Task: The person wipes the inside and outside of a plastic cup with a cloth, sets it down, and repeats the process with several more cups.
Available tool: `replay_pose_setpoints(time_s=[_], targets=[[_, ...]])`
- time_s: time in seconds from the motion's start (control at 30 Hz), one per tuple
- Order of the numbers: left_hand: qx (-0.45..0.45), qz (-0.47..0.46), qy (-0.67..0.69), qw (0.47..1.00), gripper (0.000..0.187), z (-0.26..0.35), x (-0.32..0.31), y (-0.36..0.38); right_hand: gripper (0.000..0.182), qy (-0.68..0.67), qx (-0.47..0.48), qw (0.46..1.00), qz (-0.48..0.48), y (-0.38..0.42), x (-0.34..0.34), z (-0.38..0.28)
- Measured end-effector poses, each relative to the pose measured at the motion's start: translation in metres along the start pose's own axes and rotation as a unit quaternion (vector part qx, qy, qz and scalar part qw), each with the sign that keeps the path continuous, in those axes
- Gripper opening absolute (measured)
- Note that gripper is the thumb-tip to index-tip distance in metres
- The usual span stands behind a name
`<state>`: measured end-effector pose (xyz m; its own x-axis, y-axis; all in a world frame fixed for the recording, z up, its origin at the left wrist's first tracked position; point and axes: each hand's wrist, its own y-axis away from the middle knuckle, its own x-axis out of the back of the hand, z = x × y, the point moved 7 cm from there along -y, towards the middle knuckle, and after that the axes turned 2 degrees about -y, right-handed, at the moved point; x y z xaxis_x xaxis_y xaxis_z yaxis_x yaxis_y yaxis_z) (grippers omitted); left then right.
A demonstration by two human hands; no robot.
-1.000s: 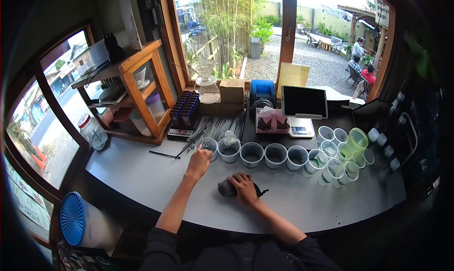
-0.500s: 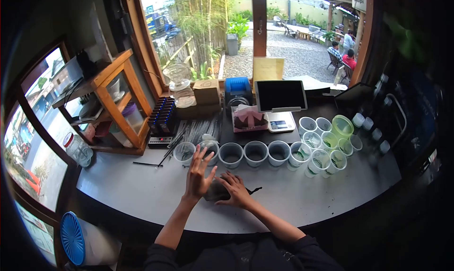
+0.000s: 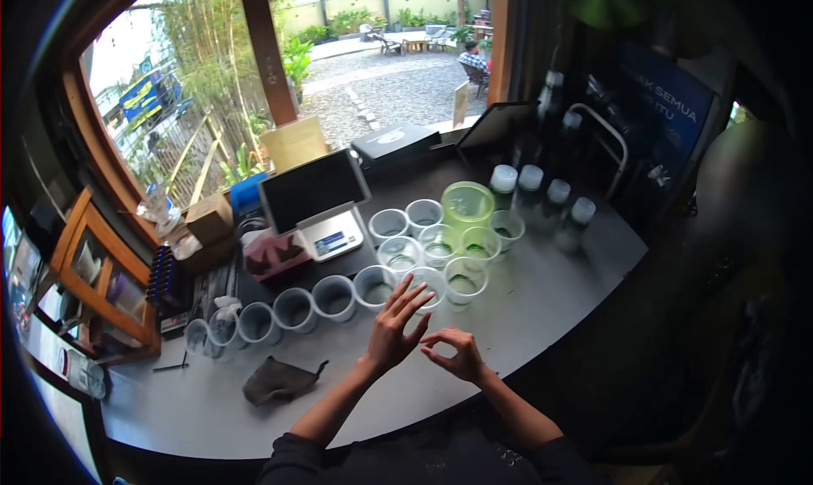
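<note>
My left hand point(image 3: 395, 326) is raised over the counter with its fingers apart and nothing in it, just in front of a clear plastic cup point(image 3: 424, 290). Beside it, my right hand point(image 3: 455, 355) has its fingers curled, thumb and forefinger making a ring with a small gap. No object shows in it. Left of both hands, a dark crumpled cloth point(image 3: 278, 382) lies on the grey counter point(image 3: 356, 407). A row of clear cups point(image 3: 294, 310) runs behind the cloth, and more cups, a green one point(image 3: 467, 206) among them, stand beyond my hands.
A tablet point(image 3: 315, 192) on a stand and a white scale point(image 3: 331, 234) are behind the cup row. Several capped bottles point(image 3: 531, 180) stand at the back right. A wooden cabinet point(image 3: 106, 273) and a jar point(image 3: 83, 373) are on the left. A seated person point(image 3: 472, 57) shows outside.
The view has turned to the right. Both hands have left the cloth and moved right, toward the grouped cups. The right hand's fingers have curled; the cloth stays on the counter.
</note>
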<state>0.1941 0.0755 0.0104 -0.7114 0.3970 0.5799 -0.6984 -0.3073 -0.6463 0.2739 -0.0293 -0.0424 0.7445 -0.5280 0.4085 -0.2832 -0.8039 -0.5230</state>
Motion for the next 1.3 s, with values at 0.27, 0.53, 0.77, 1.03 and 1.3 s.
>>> replay_pose_setpoints(time_s=[0.27,0.53,0.77,1.03,1.3], targets=[[-0.026,-0.065,0.105,0.992,0.044,0.055,-0.157,-0.1,0.014,0.025,-0.157,0.96,0.232,0.038,0.205,0.101],[0.004,0.016,0.077,0.997,0.049,0.05,-0.211,-0.193,0.014,0.056,-0.151,0.939,0.303,0.007,0.311,0.147],[0.098,0.019,-0.037,0.994,0.063,-0.056,-0.203,-0.3,0.035,0.001,-0.132,0.967,0.217,-0.065,0.282,0.202],[0.147,-0.125,-0.011,0.981,0.059,-0.107,-0.236,-0.32,0.056,0.111,-0.062,0.974,0.189,-0.093,0.213,0.278],[0.146,-0.111,-0.02,0.983,0.06,-0.096,-0.222,-0.323,0.071,0.104,-0.062,0.979,0.164,-0.091,0.209,0.279]])
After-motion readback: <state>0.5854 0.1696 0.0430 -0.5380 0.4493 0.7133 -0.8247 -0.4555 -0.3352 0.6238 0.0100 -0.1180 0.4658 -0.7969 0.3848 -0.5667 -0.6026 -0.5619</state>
